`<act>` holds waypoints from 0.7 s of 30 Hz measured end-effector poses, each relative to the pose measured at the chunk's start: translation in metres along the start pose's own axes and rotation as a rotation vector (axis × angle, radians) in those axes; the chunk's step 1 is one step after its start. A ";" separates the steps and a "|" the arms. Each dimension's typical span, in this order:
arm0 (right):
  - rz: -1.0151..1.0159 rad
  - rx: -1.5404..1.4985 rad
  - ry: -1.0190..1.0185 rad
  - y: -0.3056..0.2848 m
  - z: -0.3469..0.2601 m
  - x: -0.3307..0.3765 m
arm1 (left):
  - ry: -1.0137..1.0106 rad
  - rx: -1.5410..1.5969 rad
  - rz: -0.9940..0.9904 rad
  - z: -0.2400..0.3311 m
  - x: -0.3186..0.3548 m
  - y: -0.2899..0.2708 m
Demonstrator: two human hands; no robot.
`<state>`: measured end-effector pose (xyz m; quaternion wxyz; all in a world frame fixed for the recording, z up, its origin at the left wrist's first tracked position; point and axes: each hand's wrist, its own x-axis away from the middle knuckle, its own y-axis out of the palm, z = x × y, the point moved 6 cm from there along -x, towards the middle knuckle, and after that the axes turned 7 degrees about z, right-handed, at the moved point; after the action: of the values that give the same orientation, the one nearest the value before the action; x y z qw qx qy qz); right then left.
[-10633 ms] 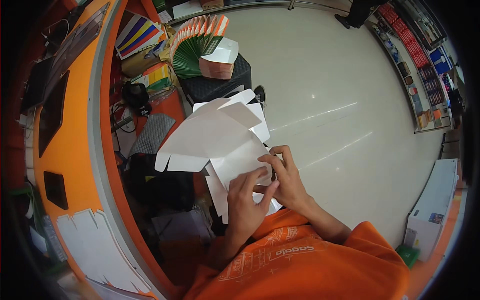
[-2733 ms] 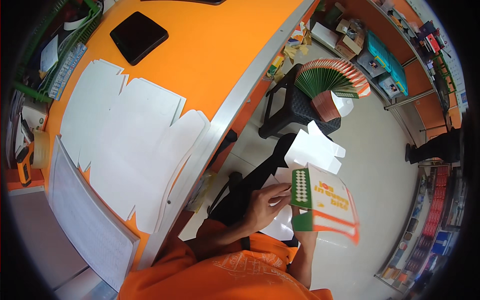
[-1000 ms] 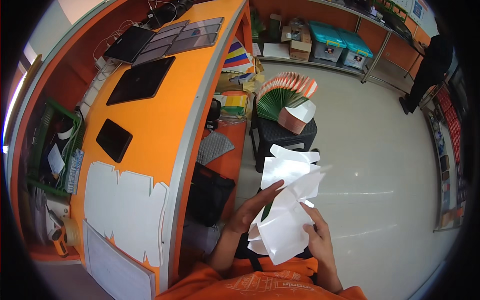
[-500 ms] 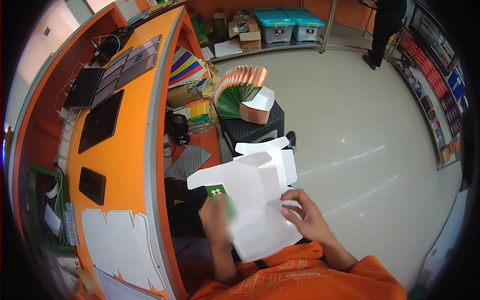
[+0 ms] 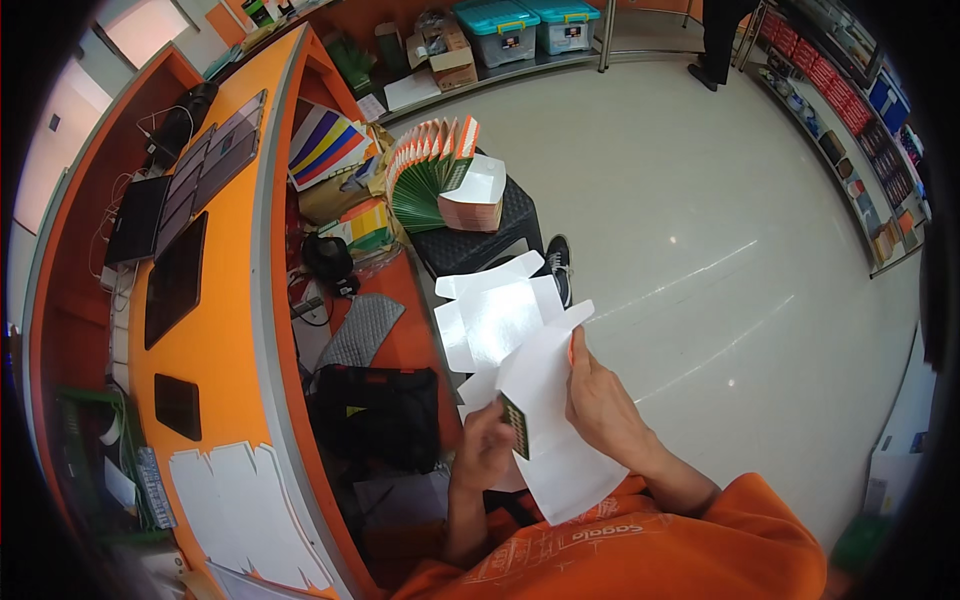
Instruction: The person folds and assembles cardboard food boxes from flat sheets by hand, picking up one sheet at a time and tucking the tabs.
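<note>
While a black stool (image 5: 478, 243) bearing fanned green-and-orange cartons (image 5: 432, 172) stands ahead on the floor, beside the orange surface (image 5: 222, 330), both hands grip a white unfolded carton blank (image 5: 530, 380): left hand (image 5: 484, 447) and right hand (image 5: 600, 400) pinch its edges, long axis running away from the body.

Flat card blank (image 5: 530, 400) is held between both hands; stool (image 5: 480, 240) with fanned cards (image 5: 430, 170) ahead; worktop (image 5: 215, 330) left.

Left hand (image 5: 484, 447), right hand (image 5: 597, 398), both clasped.
</note>
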<state>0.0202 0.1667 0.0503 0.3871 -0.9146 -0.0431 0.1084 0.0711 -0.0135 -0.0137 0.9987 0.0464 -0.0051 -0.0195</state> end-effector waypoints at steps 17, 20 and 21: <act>0.020 -0.659 -0.015 -0.011 0.001 -0.002 | -0.198 0.478 0.108 0.041 -0.032 -0.004; 0.105 -0.367 -0.301 -0.017 -0.011 0.003 | -0.153 0.326 0.143 0.043 -0.032 -0.002; 0.120 -0.232 -0.344 -0.016 -0.015 0.006 | -0.139 0.326 0.110 0.038 -0.027 -0.002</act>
<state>0.0295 0.1689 0.0711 0.2590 -0.9220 -0.0664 0.2800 0.0432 -0.0178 0.0234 0.9748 0.2058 -0.0796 0.0333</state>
